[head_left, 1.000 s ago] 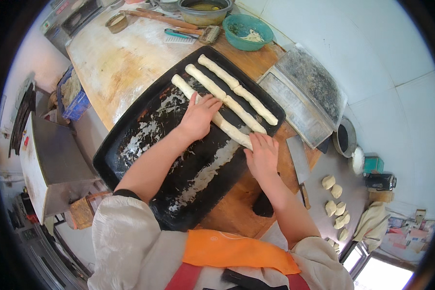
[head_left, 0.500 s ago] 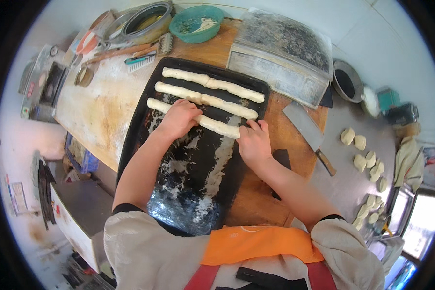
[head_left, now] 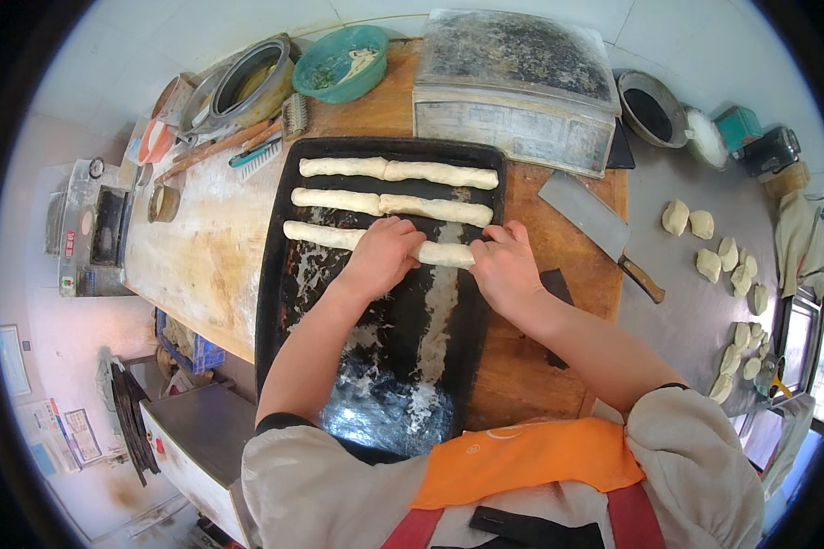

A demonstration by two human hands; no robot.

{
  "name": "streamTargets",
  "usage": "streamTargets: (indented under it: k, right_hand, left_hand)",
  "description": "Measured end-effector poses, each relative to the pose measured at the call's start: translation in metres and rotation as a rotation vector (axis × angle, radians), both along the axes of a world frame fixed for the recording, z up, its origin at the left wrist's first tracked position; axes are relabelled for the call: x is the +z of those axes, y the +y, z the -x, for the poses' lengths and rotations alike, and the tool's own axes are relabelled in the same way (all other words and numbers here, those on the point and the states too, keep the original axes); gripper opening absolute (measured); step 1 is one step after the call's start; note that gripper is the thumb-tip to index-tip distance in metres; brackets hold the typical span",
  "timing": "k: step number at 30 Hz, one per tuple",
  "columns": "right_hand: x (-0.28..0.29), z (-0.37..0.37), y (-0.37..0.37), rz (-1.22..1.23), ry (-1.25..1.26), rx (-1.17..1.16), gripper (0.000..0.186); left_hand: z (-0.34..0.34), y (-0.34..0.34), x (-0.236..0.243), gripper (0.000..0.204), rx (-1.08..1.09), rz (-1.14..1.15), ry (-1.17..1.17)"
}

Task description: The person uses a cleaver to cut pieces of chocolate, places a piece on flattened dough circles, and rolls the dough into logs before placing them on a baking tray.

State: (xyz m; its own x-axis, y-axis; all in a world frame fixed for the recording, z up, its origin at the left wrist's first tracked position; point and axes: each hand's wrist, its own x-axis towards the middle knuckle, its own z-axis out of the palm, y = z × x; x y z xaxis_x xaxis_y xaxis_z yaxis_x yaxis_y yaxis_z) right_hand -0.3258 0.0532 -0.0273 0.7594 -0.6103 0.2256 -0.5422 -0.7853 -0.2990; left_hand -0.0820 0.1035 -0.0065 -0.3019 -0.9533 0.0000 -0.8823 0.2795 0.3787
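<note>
A black baking tray [head_left: 279, 329] lies lengthwise before me with pale dough strips set across its far half in three rows. The two farther rows each show two strips meeting end to end, such as the far-right dough strip [head_left: 441, 175]. In the nearest row, my left hand [head_left: 384, 256] is closed over the dough, its fingers curled around the middle. At the right end of that same dough strip [head_left: 445, 254], my right hand [head_left: 505, 265] pinches the tip near the tray's right edge. The left dough strip [head_left: 320, 234] runs out from under my left hand, which hides any joint.
A cleaver [head_left: 586, 215] lies right of the tray, near a flour-dusted scale [head_left: 513, 119]. Several dough pieces [head_left: 708, 265] rest on the metal counter [head_left: 655, 339]. At the back left are a green bowl [head_left: 339, 69], a metal pot [head_left: 256, 82] and a brush [head_left: 256, 157].
My left hand has slid right along the nearest row, closer to my right hand. My right hand stays at the strip's right end. The whole view has turned slightly.
</note>
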Motion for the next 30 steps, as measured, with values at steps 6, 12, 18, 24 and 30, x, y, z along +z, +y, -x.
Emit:
streamTargets:
  k: [6, 12, 18, 24, 30]
  right_hand:
    - [0.004, -0.020, 0.001, 0.030, 0.123, -0.013, 0.034]
    - [0.008, -0.015, 0.000, -0.021, 0.197, 0.037, 0.039]
    - [0.005, -0.043, 0.010, -0.051, -0.131, 0.062, 0.019]
    - [-0.001, -0.061, 0.011, 0.068, -0.217, 0.041, 0.019]
    - [-0.002, -0.054, 0.010, 0.005, -0.149, 0.055, 0.021]
  left_hand:
    - [-0.006, -0.003, 0.000, 0.050, 0.034, 0.016, 0.020]
    - [-0.080, 0.023, 0.008, 0.063, 0.261, 0.130, -0.197]
    - [-0.094, 0.011, -0.009, 0.041, 0.146, 0.024, -0.080]
    - [-0.084, 0.013, -0.002, 0.045, 0.117, 0.046, -0.123]
    - [-0.101, 0.016, 0.012, 0.065, 0.184, 0.021, -0.166]
